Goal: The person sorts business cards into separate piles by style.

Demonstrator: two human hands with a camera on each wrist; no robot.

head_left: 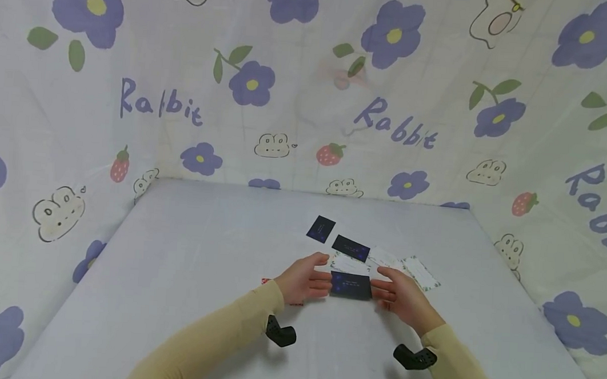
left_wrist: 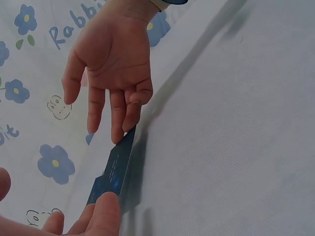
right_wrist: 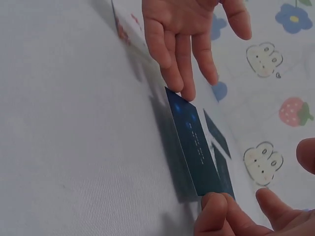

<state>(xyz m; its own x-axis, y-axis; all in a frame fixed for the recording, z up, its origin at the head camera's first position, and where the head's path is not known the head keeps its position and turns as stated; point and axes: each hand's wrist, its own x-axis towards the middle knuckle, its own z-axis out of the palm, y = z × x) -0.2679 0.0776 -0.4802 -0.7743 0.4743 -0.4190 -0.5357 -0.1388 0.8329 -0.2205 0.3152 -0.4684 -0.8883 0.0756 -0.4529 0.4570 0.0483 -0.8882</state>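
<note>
Between my two hands a dark blue business card (head_left: 350, 286) with small pale print is held up by its short ends, its shadow falling on the white table. At its left end are the fingertips of my left hand (head_left: 305, 279); the fingers are nearly straight and the thumb stands apart above. My right hand (head_left: 401, 293) meets the other end with its fingers extended, thumb also raised. In the right wrist view the left hand (right_wrist: 179, 29) touches one corner of the tilted card (right_wrist: 189, 137), while the right hand's fingers (right_wrist: 214, 211) press the opposite end.
Beyond the hands lie two dark cards, one farther back (head_left: 321, 229) and one nearer (head_left: 351, 248). White cards with leafy edges, such as the rightmost one (head_left: 421, 273), lie beside them. A red-and-white item (head_left: 266, 281) is partly hidden under the left wrist. Patterned curtain (head_left: 297, 109) encloses the table.
</note>
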